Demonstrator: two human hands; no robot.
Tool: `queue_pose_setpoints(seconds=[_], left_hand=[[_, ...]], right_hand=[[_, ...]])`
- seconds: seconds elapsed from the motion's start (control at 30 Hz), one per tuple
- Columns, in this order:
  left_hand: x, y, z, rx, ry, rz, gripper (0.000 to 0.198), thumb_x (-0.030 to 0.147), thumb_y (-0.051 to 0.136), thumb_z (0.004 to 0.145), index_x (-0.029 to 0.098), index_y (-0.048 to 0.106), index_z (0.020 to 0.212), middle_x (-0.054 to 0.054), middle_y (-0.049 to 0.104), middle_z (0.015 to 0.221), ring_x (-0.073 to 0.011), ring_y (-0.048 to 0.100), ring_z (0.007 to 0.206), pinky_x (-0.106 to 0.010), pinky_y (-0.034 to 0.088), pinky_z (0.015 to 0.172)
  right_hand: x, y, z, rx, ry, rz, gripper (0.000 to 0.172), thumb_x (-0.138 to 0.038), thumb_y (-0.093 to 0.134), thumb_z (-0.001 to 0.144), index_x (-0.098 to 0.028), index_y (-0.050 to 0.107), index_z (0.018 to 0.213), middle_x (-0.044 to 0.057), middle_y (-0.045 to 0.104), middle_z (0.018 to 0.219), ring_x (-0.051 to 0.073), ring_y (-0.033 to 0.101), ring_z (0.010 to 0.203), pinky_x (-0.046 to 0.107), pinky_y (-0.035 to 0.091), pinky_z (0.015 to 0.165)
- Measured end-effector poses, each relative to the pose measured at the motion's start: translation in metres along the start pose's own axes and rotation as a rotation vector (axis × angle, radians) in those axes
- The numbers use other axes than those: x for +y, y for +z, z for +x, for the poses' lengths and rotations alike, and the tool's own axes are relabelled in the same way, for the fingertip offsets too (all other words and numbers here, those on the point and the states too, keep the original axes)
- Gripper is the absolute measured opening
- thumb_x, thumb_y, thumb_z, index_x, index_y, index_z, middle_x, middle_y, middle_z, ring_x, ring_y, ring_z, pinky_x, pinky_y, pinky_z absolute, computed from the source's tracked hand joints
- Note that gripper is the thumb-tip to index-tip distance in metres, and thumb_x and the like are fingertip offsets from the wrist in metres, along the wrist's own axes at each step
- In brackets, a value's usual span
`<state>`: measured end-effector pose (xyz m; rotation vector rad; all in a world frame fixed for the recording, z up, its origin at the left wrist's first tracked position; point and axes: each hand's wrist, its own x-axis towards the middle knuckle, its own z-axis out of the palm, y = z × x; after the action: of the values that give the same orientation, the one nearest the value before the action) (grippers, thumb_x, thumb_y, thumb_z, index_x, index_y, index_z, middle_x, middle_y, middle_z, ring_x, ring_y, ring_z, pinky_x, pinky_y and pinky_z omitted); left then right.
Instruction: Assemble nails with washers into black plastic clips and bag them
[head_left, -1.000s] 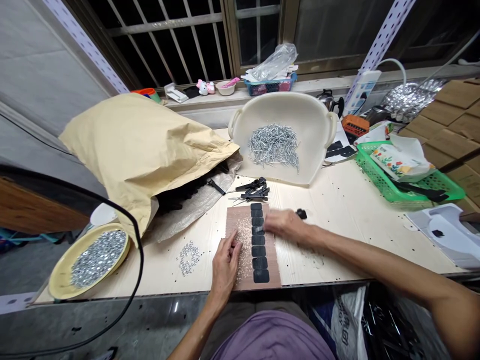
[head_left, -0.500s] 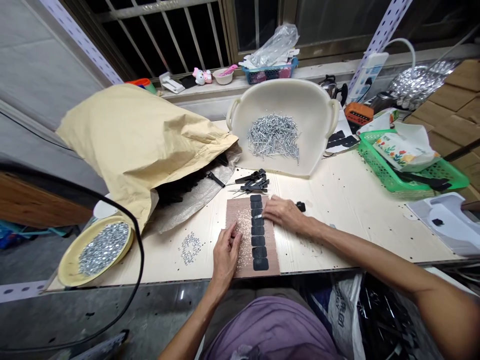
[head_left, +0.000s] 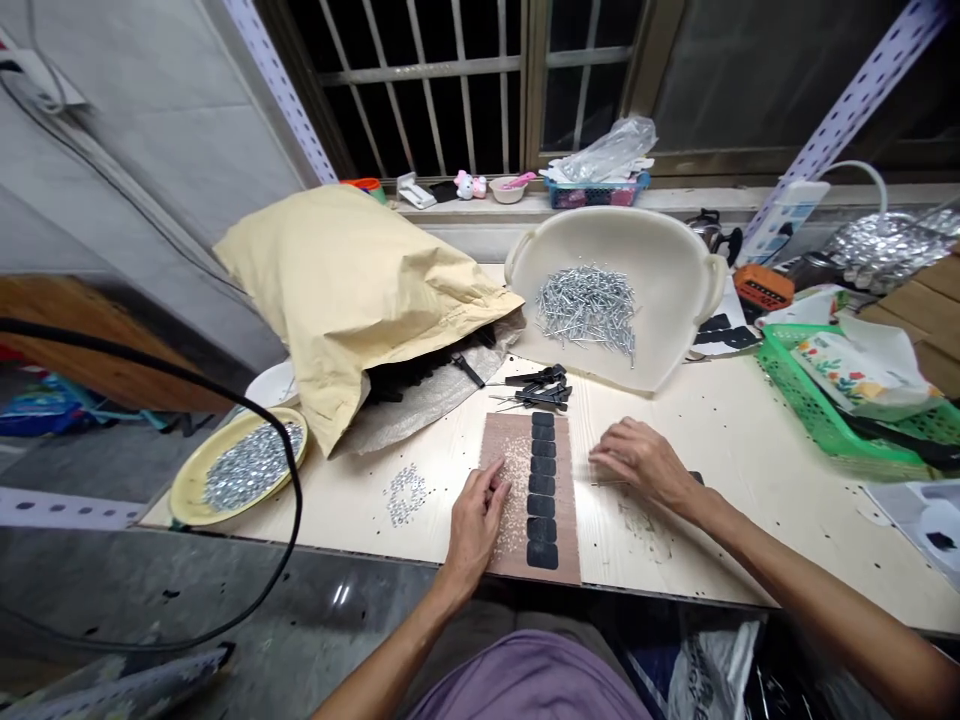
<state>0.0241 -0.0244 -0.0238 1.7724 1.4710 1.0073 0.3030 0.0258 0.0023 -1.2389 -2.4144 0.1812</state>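
A brown board (head_left: pixel 568 560) lies at the table's front edge, with a column of several black rounded pads (head_left: pixel 541 503) and many tiny pale bits (head_left: pixel 516 510) scattered beside them. My left hand (head_left: pixel 478 515) rests on the board's left edge, thumb and fingers drawn together near the bits; anything between them is too small to make out. To the right of the board, my right hand (head_left: pixel 646 462) is just over the table, fingers closed together, their grip unclear. Behind the board lies a small pile of black hair clips (head_left: pixel 541 392) with metal prongs.
A cream basin (head_left: pixel 675 290) holds many metal pins (head_left: pixel 589 305). At left, a tan sack (head_left: pixel 352 280) spills black clips. A yellow bowl (head_left: pixel 184 500) contains small shiny pieces, with more pieces (head_left: pixel 406 495) on the table. A green basket (head_left: pixel 802 400) stands right; a black cable (head_left: pixel 289 480) loops at left.
My right hand has moved off the pads to the right, onto the table side. My left hand stays at the board's left edge. The whole view has shifted.
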Motion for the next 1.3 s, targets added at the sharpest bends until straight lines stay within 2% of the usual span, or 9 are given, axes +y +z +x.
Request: queue_pose_setpoints(seconds=[0.13, 0.27, 0.37, 0.47, 0.77, 0.93, 1.07, 1.2, 1.3], left_hand=[[-0.004, -0.020, 0.000, 0.107, -0.034, -0.045, 0.029, 0.031, 0.045, 0.091, 0.021, 0.062, 0.111, -0.005, 0.061, 0.093, -0.0109, 0.057, 0.065, -0.024, 0.047, 0.060], [-0.025, -0.073, -0.001, 0.361, 0.009, 0.157, 0.023, 0.028, 0.048, 0.089, 0.020, 0.066, 0.101, -0.006, 0.062, 0.091, -0.0154, 0.058, 0.080, -0.026, 0.047, 0.067], [-0.044, -0.106, -0.006, 0.309, 0.059, 0.405, 0.022, 0.026, 0.048, 0.090, 0.020, 0.066, 0.101, -0.006, 0.061, 0.088, -0.0186, 0.055, 0.087, -0.031, 0.045, 0.075], [-0.055, -0.117, -0.012, 0.193, 0.125, 0.589, 0.022, 0.025, 0.050, 0.089, 0.020, 0.066, 0.102, -0.007, 0.060, 0.086, -0.0194, 0.051, 0.086, -0.031, 0.044, 0.074], [-0.062, -0.109, -0.008, -0.060, 0.268, 0.802, 0.020, 0.023, 0.049, 0.089, 0.021, 0.068, 0.090, -0.006, 0.058, 0.080, -0.0187, 0.044, 0.078, -0.029, 0.038, 0.065], [-0.059, -0.111, -0.004, -0.166, 0.319, 0.924, 0.019, 0.023, 0.046, 0.090, 0.019, 0.064, 0.085, -0.006, 0.057, 0.076, -0.0199, 0.043, 0.076, -0.031, 0.034, 0.063], [-0.057, -0.109, 0.004, -0.273, 0.397, 1.025, 0.015, 0.011, 0.047, 0.087, 0.015, 0.060, 0.079, -0.009, 0.059, 0.080, -0.0218, 0.046, 0.078, -0.033, 0.034, 0.062], [-0.058, -0.106, 0.014, -0.207, 0.310, 0.804, 0.017, 0.009, 0.047, 0.083, 0.013, 0.059, 0.073, -0.010, 0.059, 0.076, -0.0215, 0.051, 0.078, -0.033, 0.037, 0.064], [-0.050, -0.099, 0.018, -0.063, 0.041, 0.279, 0.014, 0.020, 0.050, 0.083, 0.015, 0.059, 0.075, -0.006, 0.061, 0.073, -0.0165, 0.053, 0.069, -0.029, 0.041, 0.062]], right_hand=[[-0.008, 0.026, 0.076, 0.095, -0.003, -0.095, 0.031, -0.036, 0.041, 0.094, -0.018, 0.067, 0.090, 0.007, 0.065, 0.089, 0.019, 0.051, 0.085, 0.030, 0.036, 0.073], [-0.013, 0.068, 0.133, 0.016, -0.015, -0.249, 0.026, -0.036, 0.048, 0.091, -0.019, 0.068, 0.092, 0.008, 0.065, 0.088, 0.022, 0.047, 0.089, 0.034, 0.029, 0.075], [-0.010, 0.086, 0.145, -0.047, -0.030, -0.306, 0.023, -0.033, 0.049, 0.090, -0.021, 0.068, 0.086, 0.007, 0.063, 0.084, 0.022, 0.045, 0.086, 0.034, 0.026, 0.074], [-0.009, 0.087, 0.143, -0.034, -0.023, -0.331, 0.024, -0.031, 0.046, 0.091, -0.020, 0.067, 0.085, 0.007, 0.061, 0.084, 0.020, 0.045, 0.083, 0.033, 0.027, 0.071], [-0.035, 0.052, 0.109, 0.198, -0.019, -0.227, 0.028, -0.027, 0.041, 0.094, -0.021, 0.062, 0.112, 0.006, 0.061, 0.101, 0.018, 0.053, 0.091, 0.026, 0.038, 0.069], [-0.061, 0.044, 0.084, 0.208, -0.076, -0.151, 0.028, -0.023, 0.045, 0.093, -0.020, 0.060, 0.116, 0.005, 0.064, 0.106, 0.018, 0.055, 0.093, 0.029, 0.043, 0.075], [-0.088, 0.047, 0.072, 0.188, -0.048, -0.042, 0.024, -0.025, 0.047, 0.091, -0.020, 0.065, 0.107, 0.005, 0.064, 0.104, 0.018, 0.057, 0.091, 0.029, 0.046, 0.074], [-0.116, 0.053, 0.063, 0.165, -0.008, 0.074, 0.023, -0.027, 0.047, 0.092, -0.020, 0.067, 0.101, 0.005, 0.064, 0.097, 0.017, 0.058, 0.086, 0.027, 0.048, 0.071], [-0.134, 0.058, 0.058, 0.124, 0.008, 0.137, 0.025, -0.026, 0.045, 0.093, -0.021, 0.065, 0.106, 0.005, 0.064, 0.093, 0.016, 0.059, 0.083, 0.027, 0.048, 0.070]])
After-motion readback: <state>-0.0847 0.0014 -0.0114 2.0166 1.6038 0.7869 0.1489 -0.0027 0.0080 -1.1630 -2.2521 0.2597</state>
